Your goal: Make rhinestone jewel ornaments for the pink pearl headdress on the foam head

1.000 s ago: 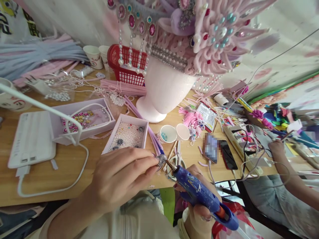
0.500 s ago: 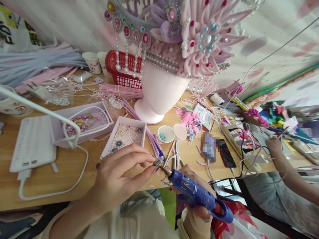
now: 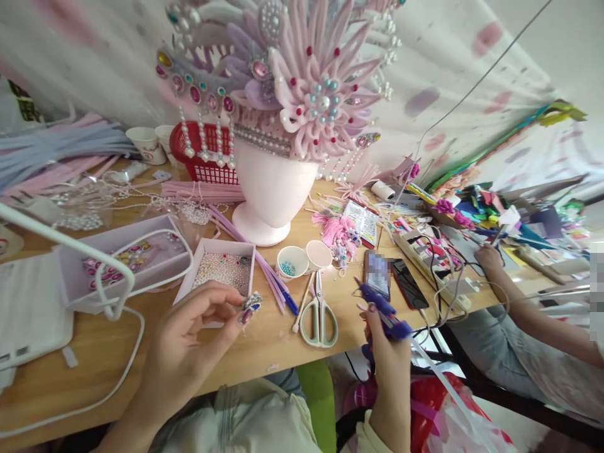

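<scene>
My left hand (image 3: 202,340) pinches a small silver ornament with a dark blue stone (image 3: 251,304) between thumb and fingers, just above the table's front part. Wrapped round the handle of a blue glue gun (image 3: 384,308) is my right hand (image 3: 384,352), out to the right near the table edge. Behind the left hand sits a white box of pearl beads (image 3: 224,267). Scissors (image 3: 319,318) with pale green handles lie between my hands, beside a blue pen (image 3: 287,299). A pink flower headdress (image 3: 325,100) with pearls rests on a white mannequin head (image 3: 271,195) at the back.
Two paper cups (image 3: 291,262) stand behind the scissors, one with turquoise beads. A white lamp arm (image 3: 56,236) crosses the left side over a box of gems (image 3: 75,270). Phones (image 3: 409,283) and a power strip (image 3: 431,270) lie right. A co-worker's arm (image 3: 528,308) reaches in farther right.
The glue gun has moved away from the ornament, to the right, in my right hand. My left hand has shifted left with the ornament, and the head view has turned right.
</scene>
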The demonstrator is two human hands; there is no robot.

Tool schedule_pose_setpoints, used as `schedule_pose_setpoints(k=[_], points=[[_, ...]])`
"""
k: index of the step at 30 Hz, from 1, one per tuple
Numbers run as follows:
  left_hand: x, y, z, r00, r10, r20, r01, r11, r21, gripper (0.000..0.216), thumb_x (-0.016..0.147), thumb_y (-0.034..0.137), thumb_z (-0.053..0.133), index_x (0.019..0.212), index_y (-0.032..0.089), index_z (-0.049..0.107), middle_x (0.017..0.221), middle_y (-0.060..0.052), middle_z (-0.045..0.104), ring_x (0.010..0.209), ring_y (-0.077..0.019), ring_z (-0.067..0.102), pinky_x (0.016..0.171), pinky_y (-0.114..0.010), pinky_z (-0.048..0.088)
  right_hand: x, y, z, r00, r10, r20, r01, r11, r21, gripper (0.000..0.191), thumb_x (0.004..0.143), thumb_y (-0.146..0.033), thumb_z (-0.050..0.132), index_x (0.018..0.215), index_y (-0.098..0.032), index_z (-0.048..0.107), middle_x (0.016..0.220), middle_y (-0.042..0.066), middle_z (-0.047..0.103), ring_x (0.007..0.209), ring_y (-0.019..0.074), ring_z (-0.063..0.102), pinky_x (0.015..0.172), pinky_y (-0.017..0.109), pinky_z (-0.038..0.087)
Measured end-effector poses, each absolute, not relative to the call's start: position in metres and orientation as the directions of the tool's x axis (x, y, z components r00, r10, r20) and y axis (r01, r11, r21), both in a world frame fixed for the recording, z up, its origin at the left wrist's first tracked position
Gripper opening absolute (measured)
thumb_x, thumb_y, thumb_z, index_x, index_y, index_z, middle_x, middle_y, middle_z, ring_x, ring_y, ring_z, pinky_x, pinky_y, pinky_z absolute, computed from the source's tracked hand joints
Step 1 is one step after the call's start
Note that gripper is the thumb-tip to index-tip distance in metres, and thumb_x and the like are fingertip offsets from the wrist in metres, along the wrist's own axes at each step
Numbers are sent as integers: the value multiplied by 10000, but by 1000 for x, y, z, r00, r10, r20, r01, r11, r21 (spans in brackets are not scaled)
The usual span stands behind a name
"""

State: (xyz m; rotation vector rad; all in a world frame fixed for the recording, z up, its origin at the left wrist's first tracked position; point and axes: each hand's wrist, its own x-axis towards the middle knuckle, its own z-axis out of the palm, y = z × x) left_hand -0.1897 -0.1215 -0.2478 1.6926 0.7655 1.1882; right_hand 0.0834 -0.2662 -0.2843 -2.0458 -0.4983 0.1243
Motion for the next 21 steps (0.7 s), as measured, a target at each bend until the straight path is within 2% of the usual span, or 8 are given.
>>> schedule_pose_setpoints(k=[4, 8, 11, 12, 14, 17, 19, 21], points=[[-194, -121, -256, 329, 887, 325, 46, -358, 932, 62, 875, 262, 699, 937, 258, 707, 902, -4, 699, 655, -135, 696, 593, -208, 625, 94, -244, -283, 821, 563, 95, 399, -446, -801, 461, 774, -607, 695, 879, -162, 756, 694, 73, 707, 689, 270, 655, 598, 350, 497], [-192, -128, -257, 289, 938, 190, 23, -205, 978, 101, 875, 322, 710, 948, 252, 711, 897, 0, 703, 632, -117, 685, 592, -199, 613, 96, -256, -283, 829, 550, 97, 399, -461, -793, 519, 736, -628, 713, 916, -142, 734, 838, 114, 738, 722, 270, 666, 638, 369, 516], [-186, -136, -252, 221, 974, 40, -22, -36, 999, 111, 877, 327, 715, 948, 245, 695, 765, 21, 689, 641, -115, 669, 623, -196, 593, 84, -290, -275, 869, 474, 142, 418, -550, -723, 475, 715, -650, 733, 758, -180, 675, 704, 59, 672, 595, 220, 587, 562, 334, 463], [-184, -139, -250, 213, 977, 7, -42, 2, 999, 111, 879, 323, 713, 948, 240, 690, 709, 27, 673, 633, -119, 661, 618, -202, 586, 77, -302, -270, 861, 491, 136, 428, -553, -715, 456, 736, -644, 729, 697, -198, 643, 626, 23, 618, 541, 195, 538, 525, 313, 429], [-181, -142, -246, 223, 975, -16, -85, 36, 996, 117, 879, 322, 712, 943, 228, 686, 648, 30, 649, 606, -129, 643, 587, -222, 570, 58, -319, -257, 793, 592, 146, 475, -451, -756, 444, 811, -586, 703, 605, -214, 577, 546, -19, 522, 493, 154, 460, 489, 281, 373], [-181, -147, -241, 268, 963, -9, -122, 43, 992, 152, 875, 353, 715, 932, 214, 692, 665, 13, 651, 580, -136, 620, 541, -246, 546, 26, -316, -236, 633, 671, 386, 564, -59, -823, 315, 899, -376, 682, 641, -214, 601, 610, -15, 554, 548, 145, 500, 522, 261, 399], [-181, -150, -239, 314, 949, -25, -127, 68, 990, 190, 875, 391, 714, 929, 211, 691, 646, 14, 639, 561, -138, 610, 517, -247, 529, 7, -296, -228, 514, 673, 532, 593, 169, -787, 61, 911, -249, 679, 853, -244, 696, 756, 3, 640, 703, 169, 597, 630, 259, 479], [-183, -154, -238, 369, 928, -58, -129, 113, 985, 224, 878, 427, 710, 929, 210, 688, 596, 25, 611, 534, -137, 595, 499, -243, 516, -7, -270, -226, 396, 723, 566, 593, 269, -759, 216, 917, -201, 681, 1116, -285, 692, 923, 22, 682, 845, 181, 634, 745, 277, 528]])
